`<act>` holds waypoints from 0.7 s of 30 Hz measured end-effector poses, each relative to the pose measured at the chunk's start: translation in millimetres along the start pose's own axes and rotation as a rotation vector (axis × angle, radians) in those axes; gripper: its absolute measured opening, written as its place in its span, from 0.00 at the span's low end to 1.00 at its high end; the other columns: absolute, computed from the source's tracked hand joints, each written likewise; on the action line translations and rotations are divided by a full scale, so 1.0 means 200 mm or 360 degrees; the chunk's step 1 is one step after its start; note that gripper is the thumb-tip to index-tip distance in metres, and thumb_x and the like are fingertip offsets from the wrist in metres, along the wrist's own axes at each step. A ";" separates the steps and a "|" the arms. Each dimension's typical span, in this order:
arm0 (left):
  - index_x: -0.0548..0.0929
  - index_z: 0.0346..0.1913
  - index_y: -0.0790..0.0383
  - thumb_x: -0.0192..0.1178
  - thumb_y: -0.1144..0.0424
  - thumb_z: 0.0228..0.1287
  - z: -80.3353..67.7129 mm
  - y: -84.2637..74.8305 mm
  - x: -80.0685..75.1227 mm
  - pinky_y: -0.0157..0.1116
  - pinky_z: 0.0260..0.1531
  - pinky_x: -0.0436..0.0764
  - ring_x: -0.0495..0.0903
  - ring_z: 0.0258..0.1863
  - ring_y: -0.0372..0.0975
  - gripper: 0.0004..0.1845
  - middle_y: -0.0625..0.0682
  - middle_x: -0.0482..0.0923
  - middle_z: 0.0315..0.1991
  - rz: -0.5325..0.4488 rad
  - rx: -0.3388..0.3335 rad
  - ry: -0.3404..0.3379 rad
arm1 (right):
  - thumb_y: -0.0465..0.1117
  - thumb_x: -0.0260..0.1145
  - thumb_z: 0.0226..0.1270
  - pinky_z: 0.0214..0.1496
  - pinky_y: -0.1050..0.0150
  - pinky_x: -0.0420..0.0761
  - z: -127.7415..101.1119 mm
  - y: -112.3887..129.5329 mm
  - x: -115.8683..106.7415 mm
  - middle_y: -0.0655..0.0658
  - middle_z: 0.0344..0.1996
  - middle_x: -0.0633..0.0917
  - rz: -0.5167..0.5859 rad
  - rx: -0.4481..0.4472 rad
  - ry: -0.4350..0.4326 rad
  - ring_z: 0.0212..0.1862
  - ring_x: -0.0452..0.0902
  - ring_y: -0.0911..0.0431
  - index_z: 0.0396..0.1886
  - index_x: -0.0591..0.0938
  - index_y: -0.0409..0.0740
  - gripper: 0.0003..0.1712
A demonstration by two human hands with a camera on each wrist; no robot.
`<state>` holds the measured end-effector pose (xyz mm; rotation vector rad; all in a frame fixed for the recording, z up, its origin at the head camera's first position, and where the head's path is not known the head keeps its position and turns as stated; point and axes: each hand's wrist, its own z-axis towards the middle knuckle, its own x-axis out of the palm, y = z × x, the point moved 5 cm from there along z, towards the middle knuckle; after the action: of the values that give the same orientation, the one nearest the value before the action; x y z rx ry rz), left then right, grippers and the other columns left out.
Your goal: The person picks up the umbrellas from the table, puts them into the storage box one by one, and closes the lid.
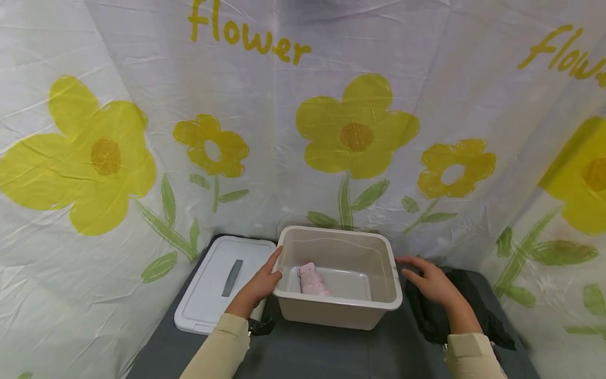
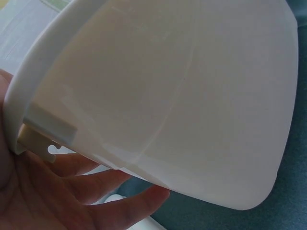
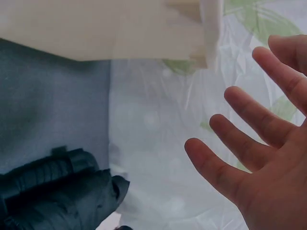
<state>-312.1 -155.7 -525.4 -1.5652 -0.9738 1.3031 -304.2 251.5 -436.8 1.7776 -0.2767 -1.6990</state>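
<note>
A beige plastic storage bin [image 1: 331,313] stands open on the dark table, with a pink folded bundle [image 1: 313,280] lying inside on its left. My left hand [image 1: 261,284] holds the bin's left end at the rim. In the left wrist view, its fingers [image 2: 129,206] reach along the outside wall below the lip. My right hand [image 1: 433,284] is beside the bin's right end, fingers spread. The right wrist view shows these fingers [image 3: 249,153] apart from the bin wall [image 3: 120,33], with nothing in them.
Left of the bin lies a white lid [image 1: 203,295] with a grey handle [image 1: 232,278]. A black, crumpled fabric item [image 1: 492,321] is on the table [image 1: 326,358] under my right forearm. Behind hangs a white curtain [image 1: 279,131] with yellow flowers.
</note>
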 end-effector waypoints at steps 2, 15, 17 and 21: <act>0.48 0.78 0.44 0.44 0.70 0.64 0.00 0.00 0.00 0.58 0.61 0.65 0.61 0.67 0.56 0.40 0.62 0.49 0.76 0.0001 -0.0001 -0.0001 | 0.55 0.54 0.73 0.58 0.35 0.68 -0.01 -0.02 0.01 0.35 0.65 0.73 0.0007 0.0042 0.0010 0.66 0.65 0.33 0.66 0.73 0.45 0.29; 0.48 0.78 0.43 0.43 0.70 0.64 0.01 -0.01 0.00 0.58 0.61 0.65 0.62 0.67 0.55 0.40 0.61 0.50 0.76 0.0032 -0.0007 -0.0014 | 0.61 0.52 0.71 0.57 0.33 0.67 -0.04 -0.16 0.02 0.29 0.68 0.67 -0.0110 0.0234 -0.0014 0.66 0.62 0.29 0.66 0.73 0.45 0.33; 0.48 0.78 0.43 0.43 0.70 0.64 0.00 -0.01 -0.01 0.58 0.61 0.65 0.62 0.67 0.55 0.40 0.62 0.50 0.76 0.0036 -0.0004 -0.0011 | 0.60 0.52 0.72 0.57 0.32 0.67 -0.05 -0.17 0.02 0.28 0.68 0.67 -0.0120 0.0257 -0.0003 0.65 0.62 0.28 0.66 0.72 0.44 0.33; 0.48 0.78 0.43 0.43 0.70 0.64 0.00 -0.02 0.00 0.58 0.61 0.65 0.61 0.68 0.55 0.40 0.62 0.49 0.77 0.0018 -0.0006 -0.0002 | 0.57 0.54 0.72 0.57 0.32 0.67 -0.07 -0.21 0.04 0.27 0.67 0.68 -0.0141 0.0277 0.0007 0.64 0.63 0.28 0.66 0.72 0.42 0.31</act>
<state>-311.9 -155.6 -522.1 -1.5749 -0.9698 1.3108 -302.0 283.2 -467.5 1.9449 -0.3582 -1.7788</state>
